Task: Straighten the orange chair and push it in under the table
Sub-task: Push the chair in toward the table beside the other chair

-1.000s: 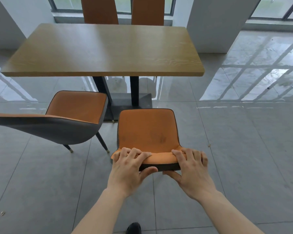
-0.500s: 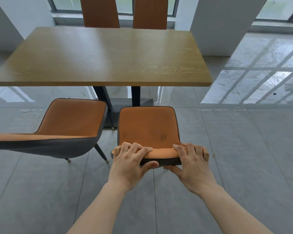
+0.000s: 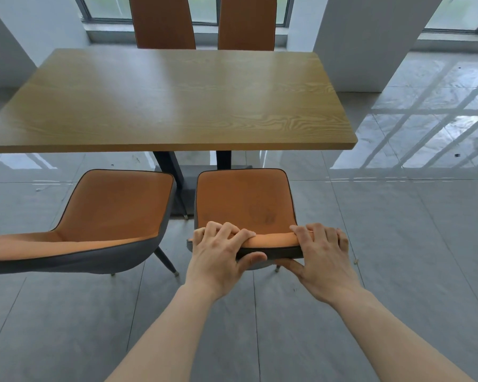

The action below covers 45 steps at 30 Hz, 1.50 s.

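An orange chair (image 3: 243,197) with a dark grey shell faces the wooden table (image 3: 171,106), square to its near edge. The front of its seat lies just short of that edge. My left hand (image 3: 218,257) grips the left part of the backrest top, fingers over the orange padding and thumb on the grey back. My right hand (image 3: 322,259) grips the right part the same way. The chair's legs are mostly hidden under the seat and my hands.
A second orange chair (image 3: 102,216) stands close on the left, turned at an angle, its back reaching the left frame edge. Two more orange chair backs (image 3: 163,22) rise behind the table. The black table pedestal (image 3: 174,175) stands ahead between the chairs. A white pillar (image 3: 370,37) is at the far right.
The chair has slid forward toward the table with both hands on its backrest. The table's near edge now lies much closer to the seat front.
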### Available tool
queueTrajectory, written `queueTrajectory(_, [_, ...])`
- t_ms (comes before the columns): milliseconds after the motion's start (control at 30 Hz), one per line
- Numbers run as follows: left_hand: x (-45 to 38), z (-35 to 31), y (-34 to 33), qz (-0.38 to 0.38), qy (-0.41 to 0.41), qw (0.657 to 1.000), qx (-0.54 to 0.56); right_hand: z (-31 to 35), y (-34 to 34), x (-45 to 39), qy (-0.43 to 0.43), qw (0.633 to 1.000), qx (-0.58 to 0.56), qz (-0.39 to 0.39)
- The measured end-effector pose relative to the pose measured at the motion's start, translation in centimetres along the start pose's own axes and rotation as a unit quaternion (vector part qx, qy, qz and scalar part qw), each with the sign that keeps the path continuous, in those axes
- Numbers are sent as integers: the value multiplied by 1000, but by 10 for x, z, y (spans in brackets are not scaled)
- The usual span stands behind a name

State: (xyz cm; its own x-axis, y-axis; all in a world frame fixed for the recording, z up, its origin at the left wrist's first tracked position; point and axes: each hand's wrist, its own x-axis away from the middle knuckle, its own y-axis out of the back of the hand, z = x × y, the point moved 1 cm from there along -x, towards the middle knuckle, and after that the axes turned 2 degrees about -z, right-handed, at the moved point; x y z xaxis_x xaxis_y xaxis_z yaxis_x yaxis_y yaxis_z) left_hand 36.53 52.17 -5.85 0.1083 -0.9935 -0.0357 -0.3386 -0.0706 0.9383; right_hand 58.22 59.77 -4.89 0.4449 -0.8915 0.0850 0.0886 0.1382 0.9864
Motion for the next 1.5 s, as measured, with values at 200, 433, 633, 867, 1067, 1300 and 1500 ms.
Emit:
queueTrajectory(200, [1,1,-1,-3,-3,1000,5,0,-5,2,-4,1000,12,-3])
queueTrajectory(433, [4,0,1,15,1,1000,0,2,-4,4,-14,1000,21,10])
queueTrajectory(633, [4,-2,5,35,11,999,5,5,5,5,-17,999,36,32])
queueTrajectory(867, [4,-2,3,42,21,999,20,6,13,6,-21,997,47,65])
queueTrajectory(1067, [4,-5,8,68,32,997,8,9,19,7,-25,994,47,95])
queueTrajectory(1300, [5,-16,21,90,55,994,4,8,35,11,-28,990,14,134])
queueTrajectory(1500, [-11,-61,50,84,47,995,-27,-32,70,25,-37,993,-14,115])
